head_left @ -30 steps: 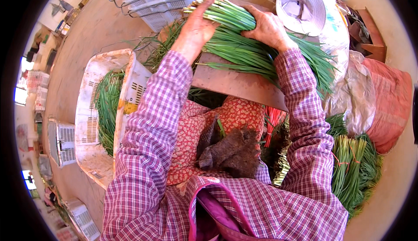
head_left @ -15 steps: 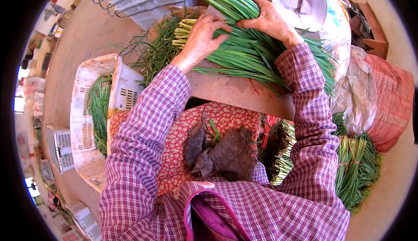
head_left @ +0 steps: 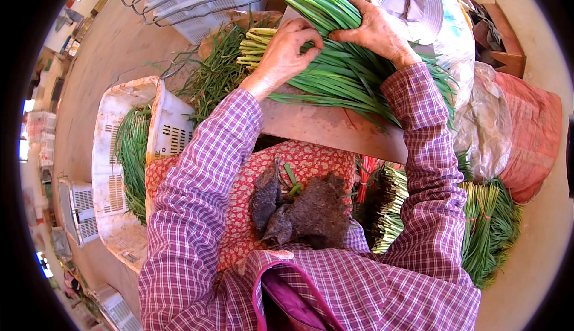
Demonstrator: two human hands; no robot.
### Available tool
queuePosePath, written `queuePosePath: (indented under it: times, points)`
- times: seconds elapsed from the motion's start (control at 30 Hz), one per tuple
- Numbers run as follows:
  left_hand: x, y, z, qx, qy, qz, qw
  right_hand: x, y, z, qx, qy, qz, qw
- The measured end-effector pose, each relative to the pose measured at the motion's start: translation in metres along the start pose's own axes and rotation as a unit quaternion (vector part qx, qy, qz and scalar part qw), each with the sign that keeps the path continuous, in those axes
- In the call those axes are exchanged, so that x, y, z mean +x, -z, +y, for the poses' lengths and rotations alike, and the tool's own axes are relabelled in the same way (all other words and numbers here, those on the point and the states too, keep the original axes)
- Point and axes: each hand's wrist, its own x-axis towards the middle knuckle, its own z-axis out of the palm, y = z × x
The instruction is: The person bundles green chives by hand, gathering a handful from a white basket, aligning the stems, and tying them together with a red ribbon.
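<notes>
My right hand point(head_left: 376, 32) is closed around a thick bundle of green chives point(head_left: 320, 2) at the top of the board, the pale stem ends pointing up and left. Beside it, my left hand point(head_left: 286, 50) is closed, thumb and forefinger pinched over the leaves; what they hold, if anything, is too small to make out. Under both hands, loose chives point(head_left: 341, 80) with yellowish stem ends lie across a brownish board point(head_left: 335, 124). To the left of them is a heap of tangled thin green leaves point(head_left: 218, 71).
A dirty white crate point(head_left: 173, 124) with greens stands at left, stacked white crates point(head_left: 203, 8) beyond. At right are a pale hat point(head_left: 412, 2), a red sack point(head_left: 532, 127) and tied chive bunches point(head_left: 481, 211). A dark ragged cloth point(head_left: 311, 211) lies on the red patterned cloth point(head_left: 245, 205) over my lap.
My left hand has shifted slightly right, and its thumb and forefinger have drawn closer together. My right hand keeps its hold on the bundle.
</notes>
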Motion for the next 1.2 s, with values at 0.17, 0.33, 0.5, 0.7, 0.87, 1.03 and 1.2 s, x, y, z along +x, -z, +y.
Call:
queuePosePath:
  times: [0.17, 0.33, 0.5, 0.7, 0.87, 1.03, 1.2]
  points:
    - [0.0, 0.035, -0.008, -0.244, 0.233, 0.114, 0.934, -0.002, 0.0, 0.002, 0.0, -0.021, 0.011, 1.0]
    - [-0.022, 0.074, -0.085, -0.577, 0.344, 0.283, 0.685, 0.0, -0.02, -0.008, -0.071, -0.039, -0.017, 0.997]
    - [-0.052, 0.095, -0.135, -0.6, 0.398, 0.414, 0.557, -0.006, -0.03, -0.013, -0.128, -0.064, -0.031, 0.989]
    - [-0.139, 0.21, -0.208, -0.341, 0.462, 0.38, 0.725, 0.003, -0.048, -0.025, -0.118, -0.038, -0.044, 0.991]
    - [-0.083, 0.164, -0.121, 0.174, 0.328, 0.067, 0.926, -0.007, -0.044, 0.002, -0.146, -0.057, -0.019, 0.987]
    - [-0.037, 0.059, 0.022, -0.032, 0.183, -0.061, 0.981, -0.006, -0.035, -0.003, -0.135, -0.076, -0.064, 0.986]
    - [-0.033, -0.003, 0.045, 0.122, 0.137, -0.007, 0.983, -0.003, -0.034, -0.012, -0.126, -0.086, -0.067, 0.986]
